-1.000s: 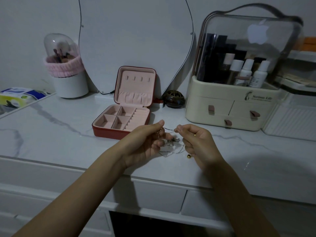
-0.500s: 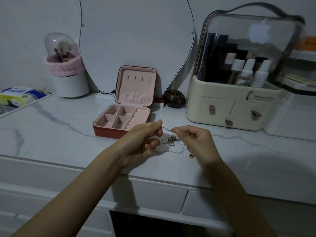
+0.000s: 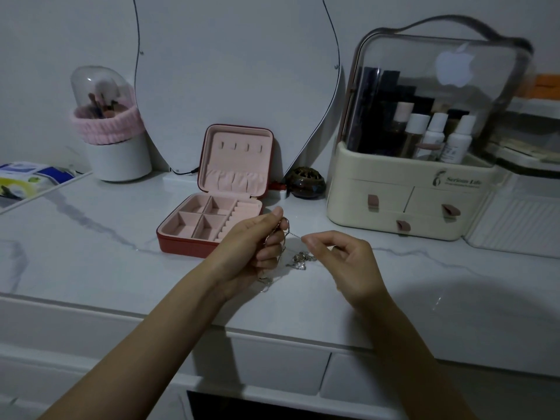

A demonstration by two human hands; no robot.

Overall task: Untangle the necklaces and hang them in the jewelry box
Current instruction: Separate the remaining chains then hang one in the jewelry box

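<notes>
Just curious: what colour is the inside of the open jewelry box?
Pale pink lining in the jewelry box, red outside; seen from the head camera.

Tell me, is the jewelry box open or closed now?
Open. The jewelry box has its lid standing upright, showing bare hooks, and its pink compartments look empty.

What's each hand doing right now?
Left hand: gripping the tangled necklaces.
Right hand: pinching a chain of the necklaces.

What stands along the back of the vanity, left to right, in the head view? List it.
Tissue pack → brush holder → jewelry box → dark round ornament → cream cosmetics organizer.
</notes>
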